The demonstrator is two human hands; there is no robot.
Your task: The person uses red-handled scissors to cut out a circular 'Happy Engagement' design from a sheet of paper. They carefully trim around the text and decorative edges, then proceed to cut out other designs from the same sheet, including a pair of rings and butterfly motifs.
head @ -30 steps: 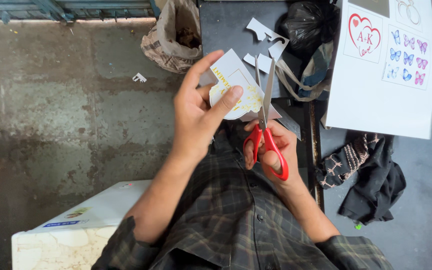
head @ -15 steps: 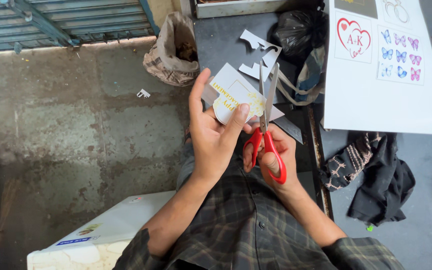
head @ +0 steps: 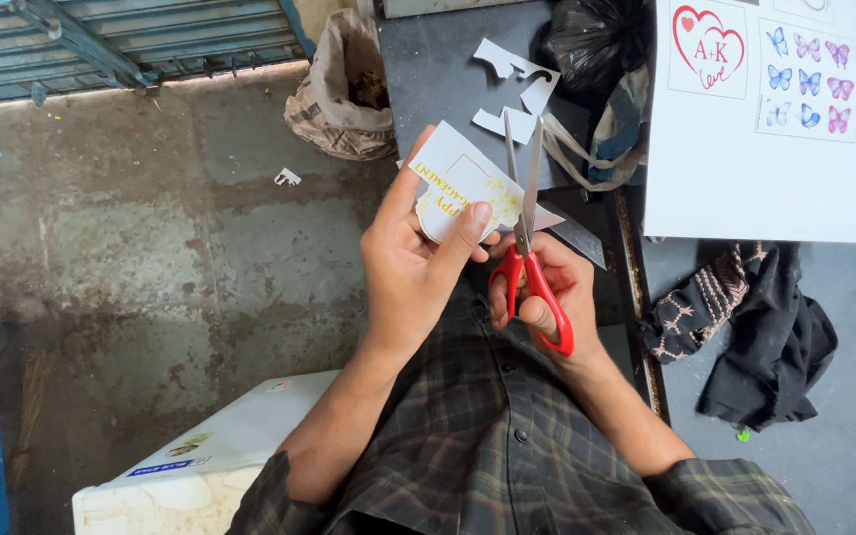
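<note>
My left hand [head: 410, 267] holds a white paper cutout with yellow print [head: 460, 185], thumb pressed on its front. My right hand [head: 555, 287] grips red-handled scissors [head: 527, 238], fingers through the loops. The blades point up and are slightly parted at the cutout's right edge. Both hands are over my lap, above a dark plaid shirt.
A dark table [head: 438, 59] ahead carries white paper scraps [head: 519, 84] and a black plastic bag [head: 591, 45]. A white sheet printed with a heart and butterflies [head: 760, 129] lies at right, dark cloth [head: 755, 327] below it. A brown sack [head: 341, 94] stands on the concrete floor; a white box [head: 210, 466] sits at lower left.
The view has shifted slightly, so hands and paper sit a bit lower in frame. The scissor blades have moved further along the cutout's right edge.
</note>
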